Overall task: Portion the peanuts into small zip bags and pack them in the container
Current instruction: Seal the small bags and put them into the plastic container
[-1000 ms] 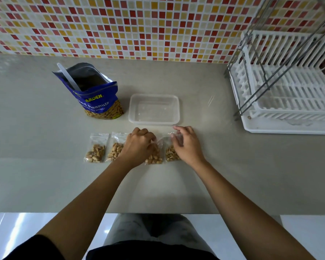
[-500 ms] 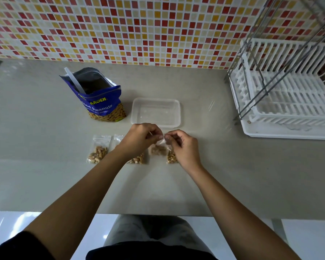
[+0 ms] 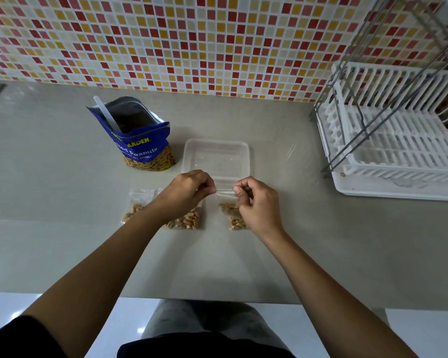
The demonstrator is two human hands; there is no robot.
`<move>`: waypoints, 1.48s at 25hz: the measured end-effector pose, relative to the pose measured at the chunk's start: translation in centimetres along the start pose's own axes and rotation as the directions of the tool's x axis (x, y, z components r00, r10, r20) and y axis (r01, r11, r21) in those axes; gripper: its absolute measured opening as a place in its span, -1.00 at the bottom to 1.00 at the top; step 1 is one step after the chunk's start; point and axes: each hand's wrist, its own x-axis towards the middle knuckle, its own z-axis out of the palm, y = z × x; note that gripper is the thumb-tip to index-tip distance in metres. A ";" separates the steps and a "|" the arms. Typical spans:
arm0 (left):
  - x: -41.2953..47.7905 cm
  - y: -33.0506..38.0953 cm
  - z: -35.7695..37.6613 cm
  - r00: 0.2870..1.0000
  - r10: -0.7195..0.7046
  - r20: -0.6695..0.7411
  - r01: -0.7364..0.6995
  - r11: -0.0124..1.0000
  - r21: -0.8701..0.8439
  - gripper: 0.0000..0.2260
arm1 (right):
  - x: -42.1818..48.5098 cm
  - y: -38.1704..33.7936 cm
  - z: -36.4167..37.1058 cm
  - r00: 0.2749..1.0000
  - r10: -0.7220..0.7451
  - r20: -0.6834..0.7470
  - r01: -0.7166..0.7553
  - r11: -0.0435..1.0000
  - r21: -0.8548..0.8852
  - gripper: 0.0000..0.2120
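Held taut by its zip strip between pinched left hand (image 3: 189, 188) and pinched right hand (image 3: 256, 200), zip bag (image 3: 229, 202) hanging just short of container (image 3: 216, 153), strip parallel to countertop (image 3: 62, 241) front edge, both hands equally near

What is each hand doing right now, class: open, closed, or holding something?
Left hand: closed, pinching the left end of the zip bag top.
Right hand: closed, pinching the right end of the same bag's top.
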 end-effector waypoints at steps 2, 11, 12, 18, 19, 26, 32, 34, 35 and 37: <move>-0.3 -0.4 0.1 0.998 -0.064 -0.008 0.063 0.995 -0.079 -0.90 | -0.1 -0.1 0.1 0.994 0.093 0.061 -0.097 0.993 0.064 -0.92; -1.7 -1.6 2.0 0.920 -0.391 -0.036 0.364 0.883 -0.296 -0.89 | -0.9 1.1 3.9 0.924 0.254 0.286 -0.334 0.900 0.280 -0.65; -1.8 -2.2 2.1 0.920 -0.386 -0.063 0.362 0.901 -0.238 -0.87 | -1.0 1.2 4.5 0.927 0.266 0.266 -0.335 0.905 0.263 -0.62; -1.5 -5.5 2.6 0.965 -0.246 -0.094 0.263 0.922 0.283 -0.74 | -0.2 1.9 6.4 0.958 0.231 0.173 -0.237 0.972 0.014 -0.77; -1.5 -5.6 2.5 0.959 -0.277 -0.054 0.278 0.894 0.352 -0.70 | -0.1 2.0 6.5 0.966 0.198 0.168 -0.192 0.980 -0.055 -0.77; -1.2 -5.7 2.7 0.936 -0.352 0.013 0.309 0.836 0.454 -0.68 | -0.7 2.2 7.2 0.989 0.065 0.130 -0.009 0.920 -0.391 -0.72; -1.7 -5.8 2.2 0.978 -0.201 -0.051 0.206 0.918 0.337 -0.83 | -0.8 1.7 7.1 0.980 0.023 0.198 0.018 0.978 -0.205 -0.74; -2.1 -5.9 1.8 0.990 -0.134 -0.051 0.142 0.969 0.203 -0.90 | -0.9 1.2 7.2 0.965 0.041 0.260 0.000 0.988 -0.155 -0.71; -2.3 -5.7 1.5 0.990 -0.133 -0.044 0.137 0.985 0.102 -0.92 | -0.8 0.8 7.2 0.955 0.065 0.289 -0.028 0.991 -0.130 -0.71; -2.2 -5.1 0.4 0.978 -0.208 0.005 0.208 0.973 -0.099 -0.93 | -0.4 0.2 7.3 0.944 0.148 0.295 -0.157 0.988 0.006 -0.78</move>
